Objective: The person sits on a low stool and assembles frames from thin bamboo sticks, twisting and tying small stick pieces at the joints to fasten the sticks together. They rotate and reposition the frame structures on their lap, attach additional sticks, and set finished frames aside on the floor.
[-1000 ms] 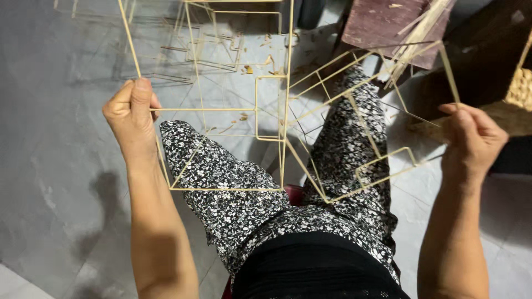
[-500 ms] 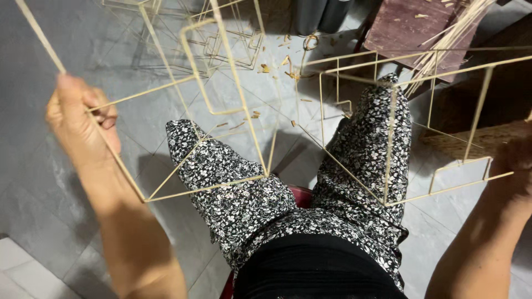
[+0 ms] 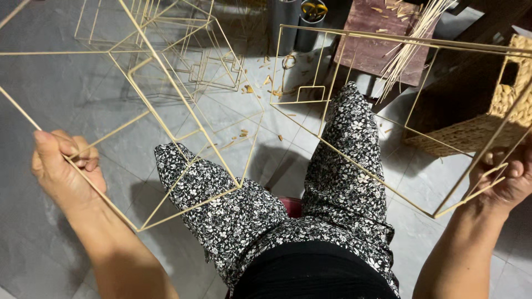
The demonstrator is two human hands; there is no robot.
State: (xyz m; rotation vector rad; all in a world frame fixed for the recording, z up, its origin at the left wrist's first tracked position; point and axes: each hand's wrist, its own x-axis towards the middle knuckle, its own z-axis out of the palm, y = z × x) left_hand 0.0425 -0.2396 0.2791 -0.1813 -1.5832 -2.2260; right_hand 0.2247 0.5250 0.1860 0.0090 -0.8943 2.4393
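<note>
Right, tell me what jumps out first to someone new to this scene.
Two open frames of thin pale sticks fill the view: the left hand grips the left frame by a strut, and the right hand holds the right frame at its corner. Both spread above knees in black-and-white floral trousers. Behind, more stick frames lie on the grey floor, with a woven basket at right.

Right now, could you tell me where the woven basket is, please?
The woven basket sits on the floor at the far right of the head view, above the right hand and behind the stick frame.
</note>
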